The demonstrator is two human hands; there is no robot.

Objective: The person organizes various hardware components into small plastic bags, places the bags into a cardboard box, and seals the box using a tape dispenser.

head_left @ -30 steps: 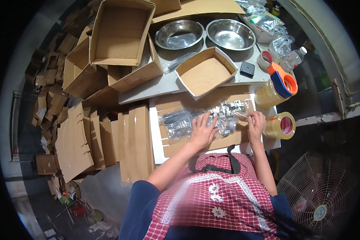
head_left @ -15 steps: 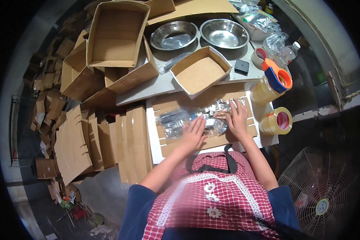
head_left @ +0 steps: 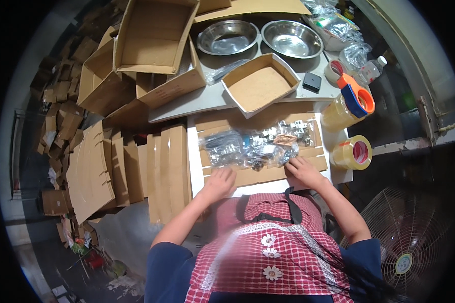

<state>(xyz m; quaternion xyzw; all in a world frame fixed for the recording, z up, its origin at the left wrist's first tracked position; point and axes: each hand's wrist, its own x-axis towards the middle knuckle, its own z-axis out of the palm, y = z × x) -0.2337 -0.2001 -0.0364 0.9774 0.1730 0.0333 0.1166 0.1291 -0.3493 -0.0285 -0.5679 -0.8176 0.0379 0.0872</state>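
A flat cardboard sheet (head_left: 255, 177) with slits along its edges lies on a white surface before me. On it rest clear plastic bags of small metal parts (head_left: 227, 151), plus copper-coloured and silvery pieces (head_left: 288, 139) to the right. My left hand (head_left: 220, 183) is at the sheet's front left edge, below the bags, its fingers loosely bent and a little blurred. My right hand (head_left: 304, 172) lies over the sheet's front right part with bent, parted fingers, their tips close to the bagged parts. Neither hand visibly holds anything.
Beyond the sheet stand a shallow open box (head_left: 260, 86), two steel basins (head_left: 227, 38) and a small black box (head_left: 312, 82). Tape rolls (head_left: 351, 153) and an orange-and-blue tape dispenser (head_left: 356, 97) are at right. Folded cartons (head_left: 168, 174) stand left; a fan (head_left: 402, 237) is lower right.
Both hands have come off the bagged parts and drawn back toward me, the left also moving outward. The bags now show uncovered. The whole view has shifted slightly.
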